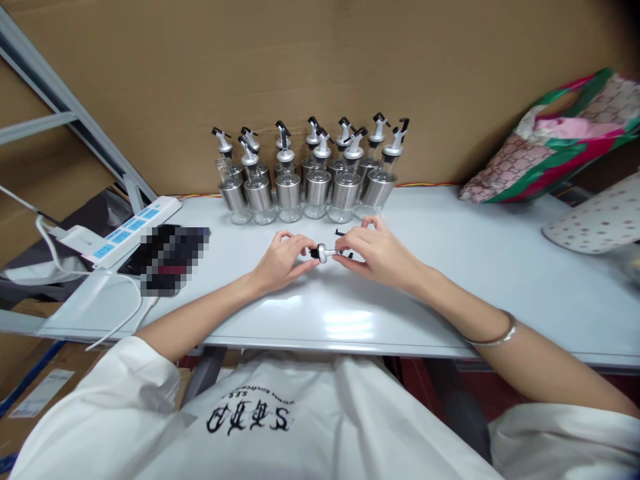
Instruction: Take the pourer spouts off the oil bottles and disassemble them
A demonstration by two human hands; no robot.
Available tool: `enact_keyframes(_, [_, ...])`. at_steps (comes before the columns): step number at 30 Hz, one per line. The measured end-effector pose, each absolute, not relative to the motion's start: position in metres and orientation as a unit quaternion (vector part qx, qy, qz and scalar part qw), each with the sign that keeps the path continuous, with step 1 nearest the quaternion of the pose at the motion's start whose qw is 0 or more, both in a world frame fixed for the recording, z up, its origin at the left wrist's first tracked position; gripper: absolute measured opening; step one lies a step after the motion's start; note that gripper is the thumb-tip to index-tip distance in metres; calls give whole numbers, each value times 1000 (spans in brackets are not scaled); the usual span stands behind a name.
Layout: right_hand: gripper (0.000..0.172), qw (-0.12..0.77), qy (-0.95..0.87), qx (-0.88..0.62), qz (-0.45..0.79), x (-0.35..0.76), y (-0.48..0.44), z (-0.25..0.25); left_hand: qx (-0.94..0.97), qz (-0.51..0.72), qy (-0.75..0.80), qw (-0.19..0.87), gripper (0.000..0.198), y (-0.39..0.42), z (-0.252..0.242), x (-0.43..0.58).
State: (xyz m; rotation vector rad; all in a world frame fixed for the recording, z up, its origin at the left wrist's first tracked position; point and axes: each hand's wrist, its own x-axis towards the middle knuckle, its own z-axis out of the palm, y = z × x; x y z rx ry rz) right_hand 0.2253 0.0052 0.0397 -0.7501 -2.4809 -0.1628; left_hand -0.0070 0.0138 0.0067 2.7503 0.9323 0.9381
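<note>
Between my two hands a silver and black pourer spout (pixel 324 253) lies sideways, a little above the white table. At its black stopper end, the thumb and fingers of my left hand (pixel 286 259) are closed on it. My right hand (pixel 379 255) pinches the thin spout end, and its fingers partly hide that end. A small black piece (pixel 340 233) sticks out by the right fingers; whether it belongs to the spout I cannot tell. Behind the hands stand several glass and steel oil bottles (pixel 289 193) topped with such spouts. One bottle (pixel 233 197) at the front left has an uncapped neck.
A white power strip (pixel 135 230) with cables and a dark, pixelated device (pixel 175 260) lie on the left of the table (pixel 450 267). A patterned bag (pixel 545 147) and a dotted white object (pixel 595 217) are at the right. Brown cardboard (pixel 320 60) stands behind.
</note>
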Motion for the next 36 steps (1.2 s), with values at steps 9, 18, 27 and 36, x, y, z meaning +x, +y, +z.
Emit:
enact_keyframes(9, [16, 302, -914, -253, -96, 224, 2, 41, 902, 317, 289, 46, 34, 15, 4, -8])
enact_keyframes(18, [16, 327, -910, -224, -124, 224, -1, 40, 907, 310, 281, 43, 40, 16, 4, -8])
enact_keyframes(27, [28, 342, -907, -239, -60, 222, -1, 38, 895, 371, 247, 2, 28, 15, 2, -9])
enact_keyframes(36, [25, 274, -922, -264, -72, 220, 3, 33, 895, 373, 238, -62, 18, 10, 12, -7])
